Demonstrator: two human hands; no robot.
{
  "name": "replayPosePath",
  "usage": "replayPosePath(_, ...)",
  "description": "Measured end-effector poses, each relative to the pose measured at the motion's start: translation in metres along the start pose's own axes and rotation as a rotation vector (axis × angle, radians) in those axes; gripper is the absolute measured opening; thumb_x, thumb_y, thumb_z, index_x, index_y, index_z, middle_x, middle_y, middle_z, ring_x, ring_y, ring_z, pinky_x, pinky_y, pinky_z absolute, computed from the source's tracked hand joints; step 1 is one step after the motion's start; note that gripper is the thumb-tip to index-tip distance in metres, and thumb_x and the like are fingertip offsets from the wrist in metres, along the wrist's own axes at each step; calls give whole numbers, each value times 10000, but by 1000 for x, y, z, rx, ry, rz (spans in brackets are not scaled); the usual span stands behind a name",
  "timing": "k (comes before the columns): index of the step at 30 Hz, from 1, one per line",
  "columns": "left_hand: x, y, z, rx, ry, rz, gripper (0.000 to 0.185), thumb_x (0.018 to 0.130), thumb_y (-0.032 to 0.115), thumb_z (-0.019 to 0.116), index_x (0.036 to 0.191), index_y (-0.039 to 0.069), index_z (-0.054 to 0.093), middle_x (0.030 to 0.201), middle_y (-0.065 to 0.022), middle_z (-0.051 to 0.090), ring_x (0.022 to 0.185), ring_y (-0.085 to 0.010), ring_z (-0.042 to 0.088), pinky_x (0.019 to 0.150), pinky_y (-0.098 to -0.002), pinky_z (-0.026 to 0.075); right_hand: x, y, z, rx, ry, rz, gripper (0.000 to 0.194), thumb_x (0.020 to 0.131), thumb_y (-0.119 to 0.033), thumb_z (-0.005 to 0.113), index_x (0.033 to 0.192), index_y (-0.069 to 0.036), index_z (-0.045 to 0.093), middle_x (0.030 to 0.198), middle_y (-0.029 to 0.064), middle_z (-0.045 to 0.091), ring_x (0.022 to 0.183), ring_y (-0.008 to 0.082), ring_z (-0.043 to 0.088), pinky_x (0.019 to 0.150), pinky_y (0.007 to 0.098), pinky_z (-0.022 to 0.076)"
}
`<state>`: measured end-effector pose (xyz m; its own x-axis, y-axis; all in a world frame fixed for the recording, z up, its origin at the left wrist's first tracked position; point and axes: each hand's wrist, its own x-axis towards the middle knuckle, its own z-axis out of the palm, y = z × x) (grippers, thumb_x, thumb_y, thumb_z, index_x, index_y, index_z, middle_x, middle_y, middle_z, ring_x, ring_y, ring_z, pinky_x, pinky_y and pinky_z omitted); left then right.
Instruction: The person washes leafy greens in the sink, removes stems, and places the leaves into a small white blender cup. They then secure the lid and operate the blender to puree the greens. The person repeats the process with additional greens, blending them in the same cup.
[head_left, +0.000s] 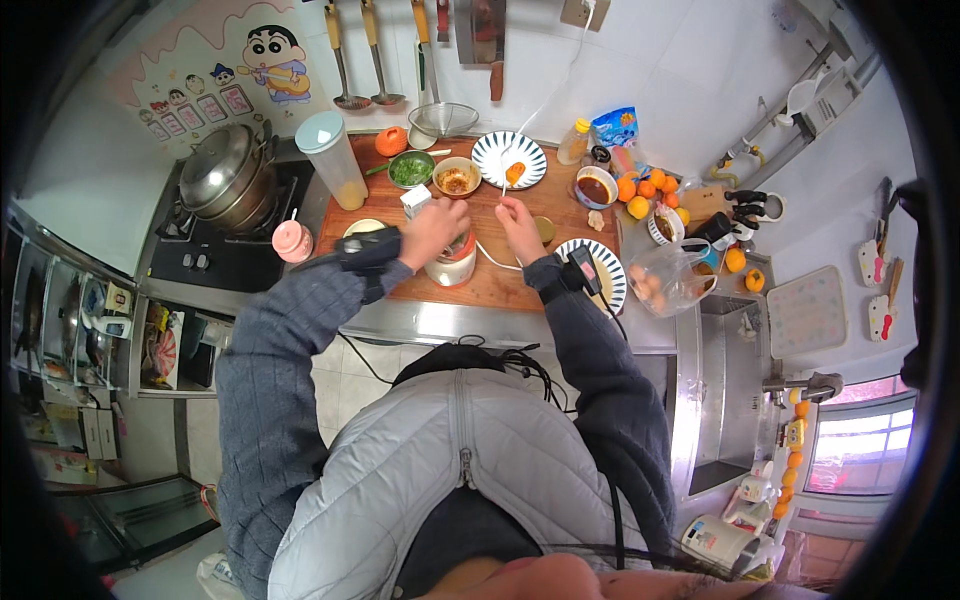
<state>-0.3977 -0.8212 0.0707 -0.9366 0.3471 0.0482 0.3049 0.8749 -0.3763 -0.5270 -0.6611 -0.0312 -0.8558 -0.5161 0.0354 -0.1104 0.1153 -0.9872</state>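
Note:
My left hand is bent over a glass jar with a red rim. Its curled fingers hide part of the jar's mouth, and I cannot tell what they grip. Just behind that hand stands a small white box-like object. My right hand pinches a white power cord between thumb and fingertips. Up the wall, the cord runs to a socket; a lower stretch curves along the wooden board towards the jar.
Behind my hands are a bowl of chopped greens, a sauce bowl and a striped plate. A tall lidded container stands left, near a steamer pot on the stove. Right are a bag of eggs and a sink.

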Motion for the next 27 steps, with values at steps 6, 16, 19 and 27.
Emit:
replayPosePath(6, 14, 15, 16, 106, -67, 192, 570, 777, 142, 585, 1327, 112, 437, 1249, -123, 479, 1191, -311, 457, 999, -476, 354, -21, 3, -17, -16, -121, -65, 394, 850, -128, 589, 1220, -15, 511, 1266, 163, 517, 1174, 239, 496, 989, 345, 382)
replayPosePath(16, -61, 24, 96, -1198, 214, -569, 1060, 554, 187, 871, 1402, -26, 272, 1316, -238, 437, 1238, -389, 419, 1053, -398, 335, 2, -90, 49, -1008, -875, -493, 701, 681, -127, 730, 1327, -148, 457, 1356, 198, 384, 1038, 412, 554, 900, 425, 474)
replayPosePath(19, -53, 75, 119, -1316, 407, -698, 1122, 581, 202, 868, 1440, -14, 180, 1380, -236, 380, 1300, -368, 364, 1083, -399, 302, 5, -104, 66, -1258, -839, -391, 639, 711, -258, 739, 1291, -149, 494, 1236, 193, 496, 941, 368, 612, 804, 403, 517)
replayPosePath(27, -52, 87, 125, -1124, 475, -749, 1115, 602, 199, 847, 1453, 22, 149, 1463, -219, 273, 1339, -381, 311, 1073, -423, 321, -4, -122, 60, -1267, -847, -362, 636, 690, -195, 741, 1265, -179, 470, 1096, 173, 527, 978, 347, 609, 771, 438, 514)
